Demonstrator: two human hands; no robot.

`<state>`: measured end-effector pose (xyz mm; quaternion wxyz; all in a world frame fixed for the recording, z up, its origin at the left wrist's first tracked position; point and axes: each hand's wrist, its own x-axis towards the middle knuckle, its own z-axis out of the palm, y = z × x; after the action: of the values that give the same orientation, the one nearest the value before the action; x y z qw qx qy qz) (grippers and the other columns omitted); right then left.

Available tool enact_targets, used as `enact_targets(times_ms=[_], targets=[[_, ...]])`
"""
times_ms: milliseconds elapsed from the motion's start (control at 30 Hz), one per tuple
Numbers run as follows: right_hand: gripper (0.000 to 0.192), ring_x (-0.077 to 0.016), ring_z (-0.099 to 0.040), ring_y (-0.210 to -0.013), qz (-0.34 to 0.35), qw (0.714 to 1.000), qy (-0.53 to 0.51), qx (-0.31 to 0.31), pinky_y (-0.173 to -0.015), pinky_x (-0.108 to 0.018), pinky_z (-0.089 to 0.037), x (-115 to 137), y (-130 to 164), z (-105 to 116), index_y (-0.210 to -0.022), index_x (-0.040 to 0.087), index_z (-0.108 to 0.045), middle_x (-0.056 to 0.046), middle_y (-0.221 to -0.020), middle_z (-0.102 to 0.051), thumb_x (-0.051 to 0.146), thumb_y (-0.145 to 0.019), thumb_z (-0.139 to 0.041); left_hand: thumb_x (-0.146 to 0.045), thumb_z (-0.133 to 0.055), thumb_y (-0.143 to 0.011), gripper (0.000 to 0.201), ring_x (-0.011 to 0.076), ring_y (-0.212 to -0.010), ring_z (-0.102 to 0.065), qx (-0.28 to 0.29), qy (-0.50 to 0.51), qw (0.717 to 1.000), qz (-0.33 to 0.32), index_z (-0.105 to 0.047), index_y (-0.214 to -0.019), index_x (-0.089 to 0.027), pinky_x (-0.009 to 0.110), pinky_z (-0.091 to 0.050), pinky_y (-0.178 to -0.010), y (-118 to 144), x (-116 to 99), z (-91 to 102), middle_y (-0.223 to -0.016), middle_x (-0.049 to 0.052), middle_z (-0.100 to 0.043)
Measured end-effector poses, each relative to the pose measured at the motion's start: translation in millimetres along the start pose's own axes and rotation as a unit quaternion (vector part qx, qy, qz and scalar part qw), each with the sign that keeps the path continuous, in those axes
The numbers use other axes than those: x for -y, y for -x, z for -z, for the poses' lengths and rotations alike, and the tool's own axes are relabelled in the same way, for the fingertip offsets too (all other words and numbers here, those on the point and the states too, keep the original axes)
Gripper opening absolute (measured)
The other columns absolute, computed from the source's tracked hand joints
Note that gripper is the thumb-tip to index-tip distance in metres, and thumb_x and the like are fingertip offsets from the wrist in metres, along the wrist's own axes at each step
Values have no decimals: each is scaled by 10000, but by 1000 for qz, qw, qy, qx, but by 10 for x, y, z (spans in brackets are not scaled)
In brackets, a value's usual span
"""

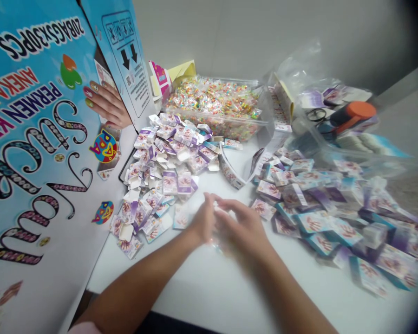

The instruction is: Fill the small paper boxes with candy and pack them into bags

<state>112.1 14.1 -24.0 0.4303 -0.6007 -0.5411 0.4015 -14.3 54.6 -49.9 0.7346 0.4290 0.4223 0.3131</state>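
Observation:
My left hand (202, 221) and my right hand (243, 225) meet over the middle of the white table (195, 287). Their fingers curl in toward each other around something small and whitish, mostly covered by the fingers and blurred. Beyond my left hand, a small printed box (181, 216) lies flat on the table. To the left is a heap of small purple and white boxes (170, 182), several with open flaps. A second heap of small boxes (313, 221), blue and purple, spreads out on the right.
A clear tub (230, 121) full of colourful wrapped candies stands at the back. A curved printed strip (231, 174) lies before it. On the left rises a large blue carton (38, 116). A clear bin (334, 150) at back right holds an orange-topped dark object (355, 116).

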Motion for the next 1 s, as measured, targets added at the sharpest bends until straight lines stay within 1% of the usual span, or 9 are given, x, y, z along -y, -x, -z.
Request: enact_targets(times_ms=[133, 300, 400, 500, 567, 667, 800, 867, 1000], targets=[[258, -234, -689, -861, 6, 1000, 28, -4, -810, -348, -526, 20, -12, 9, -924, 206, -737, -47, -913, -758, 442, -857, -657, -885, -135, -795, 806, 197, -833, -556, 1, -41, 999, -22, -537, -972, -209, 306, -462, -760, -13, -13, 24, -837, 30, -573], [229, -227, -696, -873, 62, 997, 51, 10, -799, -340, -525, 36, -21, 54, -944, 203, -745, -55, -930, -764, 387, -899, -616, -862, -103, -814, 795, 203, -919, -540, 7, -87, 995, -43, -520, -965, -202, 316, -449, -849, 21, -66, 13, -885, 31, -564], [202, -204, -684, -835, 148, 985, 90, 6, -787, -343, -511, -12, -25, 61, -995, 209, -720, -56, -909, -753, 323, -947, -559, -821, -60, -850, 786, 204, -886, -534, 8, -113, 993, -32, -523, -978, -199, 337, -451, -859, 53, -131, 1, -847, 24, -553], [188, -188, -654, -786, 245, 959, 145, -8, -820, -375, -485, -60, -37, 51, -1041, 219, -688, -47, -865, -734, 246, -972, -516, -787, -21, -872, 790, 205, -849, -537, 16, -121, 992, -20, -532, -987, -196, 354, -453, -873, 63, -178, 1, -787, 16, -540], [199, -185, -646, -777, 278, 946, 164, -11, -841, -389, -473, -68, -44, 45, -1056, 224, -676, -43, -864, -735, 211, -980, -492, -783, -18, -874, 790, 206, -838, -541, 16, -125, 992, -20, -535, -989, -197, 360, -453, -885, 56, -183, 9, -764, 10, -534], [199, -188, -659, -805, 273, 948, 162, -9, -842, -384, -475, -47, -42, 47, -1045, 224, -678, -44, -894, -746, 206, -983, -490, -788, -23, -871, 789, 207, -859, -543, 16, -134, 990, -43, -534, -976, -197, 360, -447, -905, 40, -163, 28, -767, 10, -538], [207, -194, -683, -865, 205, 970, 134, -1, -777, -335, -502, -21, -26, 62, -1057, 220, -696, -58, -956, -755, 255, -982, -507, -786, 0, -868, 811, 209, -903, -543, 32, -157, 984, -76, -543, -909, -184, 357, -436, -919, 25, -140, 53, -832, 33, -568], [209, -193, -690, -864, 185, 975, 122, 0, -767, -322, -507, -23, -23, 64, -1052, 218, -703, -57, -955, -757, 273, -979, -516, -780, 5, -872, 812, 210, -918, -548, 35, -160, 983, -85, -543, -898, -181, 356, -435, -921, 21, -138, 61, -866, 41, -579], [215, -197, -692, -864, 193, 973, 129, -5, -778, -325, -510, -53, -23, 46, -1051, 211, -699, -64, -957, -756, 275, -977, -507, -774, -2, -879, 805, 213, -929, -554, 34, -171, 980, -93, -545, -903, -180, 356, -437, -916, 15, -138, 69, -877, 45, -591]])
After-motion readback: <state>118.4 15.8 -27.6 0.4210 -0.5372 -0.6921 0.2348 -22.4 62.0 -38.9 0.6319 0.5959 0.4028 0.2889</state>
